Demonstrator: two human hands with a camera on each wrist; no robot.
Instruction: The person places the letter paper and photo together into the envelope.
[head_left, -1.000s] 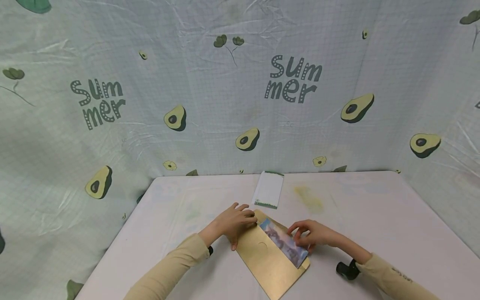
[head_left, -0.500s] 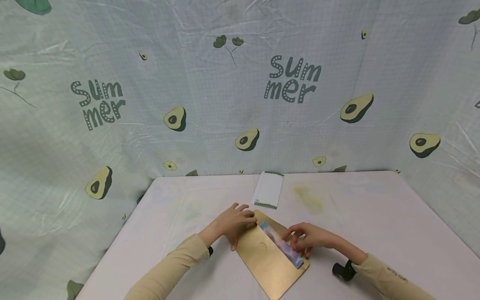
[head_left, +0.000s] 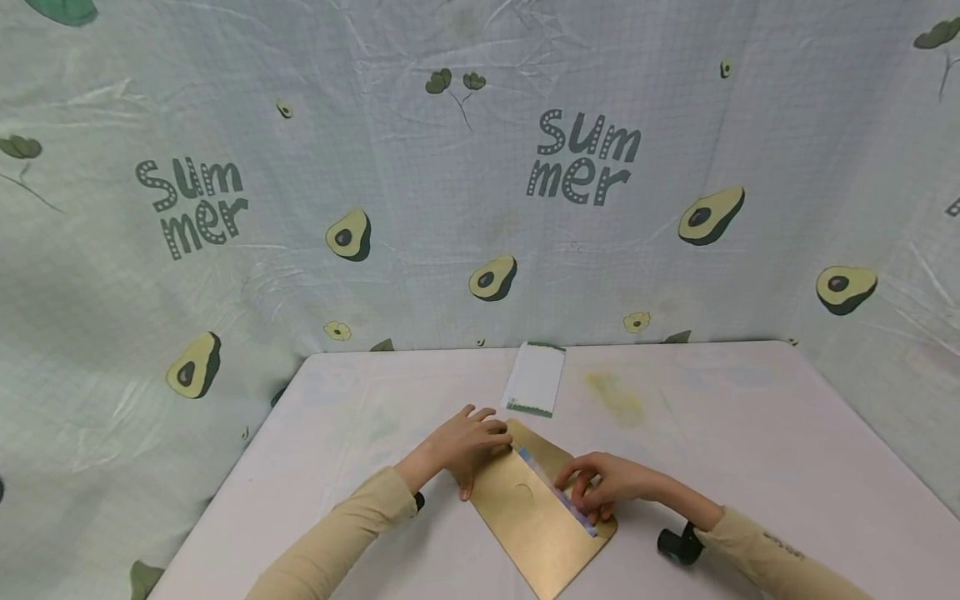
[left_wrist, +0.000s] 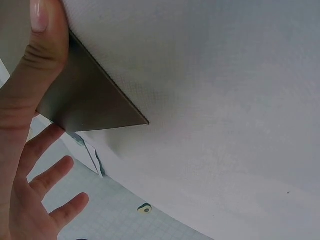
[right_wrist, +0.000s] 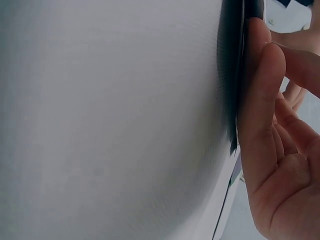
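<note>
A gold envelope lies slanted on the table, its flap raised toward the upper right. My left hand holds its left edge near the top; in the left wrist view the thumb lies over one face of the envelope and other fingers spread beyond it. A thin strip of a blue-purple picture card shows along the envelope's mouth, the rest hidden inside. My right hand pinches at that strip with bent fingers. The right wrist view shows the right hand with thumb and a fingertip together beside the envelope's dark edge.
A white notepad-like sheet with green printed ends lies behind the envelope. The white table carries a faint yellow stain. A patterned cloth hangs behind and at the sides.
The picture card has slid down and left into the envelope, from a wide showing face to a thin strip. My right hand has moved left with it; the left hand stays put.
</note>
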